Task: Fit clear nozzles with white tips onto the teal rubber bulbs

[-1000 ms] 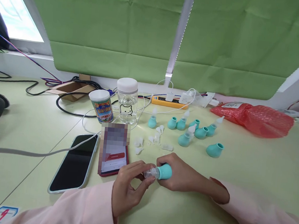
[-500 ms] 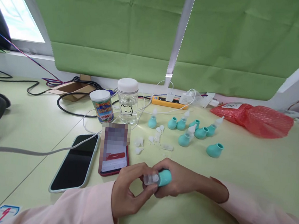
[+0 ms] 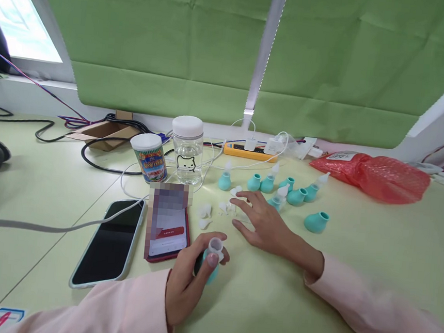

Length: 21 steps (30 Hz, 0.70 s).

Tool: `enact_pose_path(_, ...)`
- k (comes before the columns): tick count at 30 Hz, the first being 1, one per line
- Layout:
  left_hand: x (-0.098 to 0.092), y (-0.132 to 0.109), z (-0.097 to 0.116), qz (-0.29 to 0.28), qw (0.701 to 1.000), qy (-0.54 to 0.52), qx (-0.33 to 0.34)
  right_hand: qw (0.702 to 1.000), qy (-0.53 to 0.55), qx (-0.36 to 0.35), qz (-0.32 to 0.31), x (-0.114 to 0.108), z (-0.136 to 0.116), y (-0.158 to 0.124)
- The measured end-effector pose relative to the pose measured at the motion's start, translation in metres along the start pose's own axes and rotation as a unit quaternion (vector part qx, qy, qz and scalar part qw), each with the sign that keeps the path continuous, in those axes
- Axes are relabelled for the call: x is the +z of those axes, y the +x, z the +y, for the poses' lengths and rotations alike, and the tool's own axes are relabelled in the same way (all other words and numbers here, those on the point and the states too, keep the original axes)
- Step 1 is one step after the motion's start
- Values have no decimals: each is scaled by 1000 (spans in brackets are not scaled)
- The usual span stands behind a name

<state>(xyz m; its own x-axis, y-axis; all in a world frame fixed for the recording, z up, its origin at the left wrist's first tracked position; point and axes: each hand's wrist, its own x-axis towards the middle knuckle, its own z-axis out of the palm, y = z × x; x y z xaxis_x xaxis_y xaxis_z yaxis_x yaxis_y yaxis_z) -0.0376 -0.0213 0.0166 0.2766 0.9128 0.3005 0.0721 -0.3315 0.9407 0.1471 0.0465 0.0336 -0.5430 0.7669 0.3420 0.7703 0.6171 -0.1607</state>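
My left hand (image 3: pixel 188 285) is closed around a teal nasal aspirator bulb (image 3: pixel 213 275). A clear plastic collar (image 3: pixel 215 245) sits on the bulb, its open end facing up, with my thumb pressed against its side. Fingers spread, my right hand (image 3: pixel 269 225) hovers over or touches the loose clear pieces; contact is hard to make out. Some of those pieces are hidden under it. To the left of its fingertips lie translucent pointed tips (image 3: pixel 204 223). Behind it, partly covered by the hand, stands a bulb with a tip (image 3: pixel 275 202).
Several teal bulbs, some bare (image 3: pixel 317 222) and some with tips (image 3: pixel 224 181), stand beyond my hands. Two phones (image 3: pixel 108 244) lie at left. Behind are a printed can (image 3: pixel 150 160), a water bottle (image 3: pixel 187 155), an orange power strip (image 3: pixel 239 150), cables and a red bag (image 3: pixel 376 177).
My right hand has let go of the bulb and moved forward to the loose pieces, opening its fingers. My left hand now holds the bulb alone, turned with its collar upward.
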Motion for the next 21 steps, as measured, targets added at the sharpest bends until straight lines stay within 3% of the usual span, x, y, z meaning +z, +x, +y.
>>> enact_pose_path(4,2,-3,-1,-20,995,-43,-88,996,-75,16,-52,21,12,2)
enact_pose_path(14,1,-4,5,-15,990,30,-136,995,-88,15,-40,26,11,3)
enact_pose_path(16,1,-5,5,-5,990,45,-133,995,-87,5,-37,25,10,3)
enact_pose_path(21,4,-4,0,-41,994,59,-77,996,-78,-6,-41,25,10,4)
